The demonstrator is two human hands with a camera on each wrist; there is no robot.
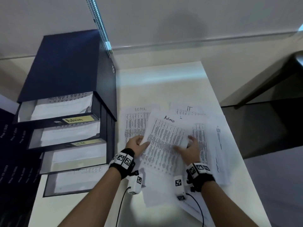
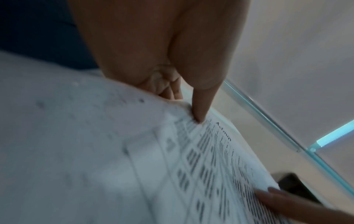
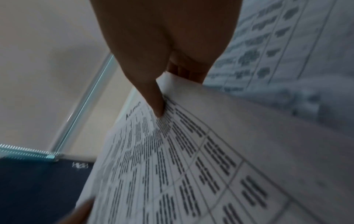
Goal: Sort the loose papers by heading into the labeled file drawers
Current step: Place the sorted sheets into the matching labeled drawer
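A white surface [image 1: 193, 82] runs along a pale wall, and at its left end stands a dark blue file cabinet [image 1: 65, 66] with four drawers pulled out in steps. The top drawer [image 1: 55, 110] carries a yellow label reading "Admin", the second drawer [image 1: 65, 136] one reading "HR"; the labels of the two lower drawers cannot be read. All four hold white sheets. To the right of the cabinet, loose papers [image 1: 211, 141] lie spread and overlapping on the surface, among them a sheet headed "ADMIN" [image 1: 134, 122] nearest the cabinet and a sheet headed "IT" [image 1: 190, 110] farther back. Above this spread both hands hold a printed sheet headed "Admin" [image 1: 164, 136], tilted and lifted off the pile. The left hand [image 1: 137, 145] pinches its left edge, thumb on top and fingers [image 2: 168, 89] curled beneath. The right hand [image 1: 190, 148] pinches the right edge the same way, thumb on the print and fingers [image 3: 182, 69] under the paper.
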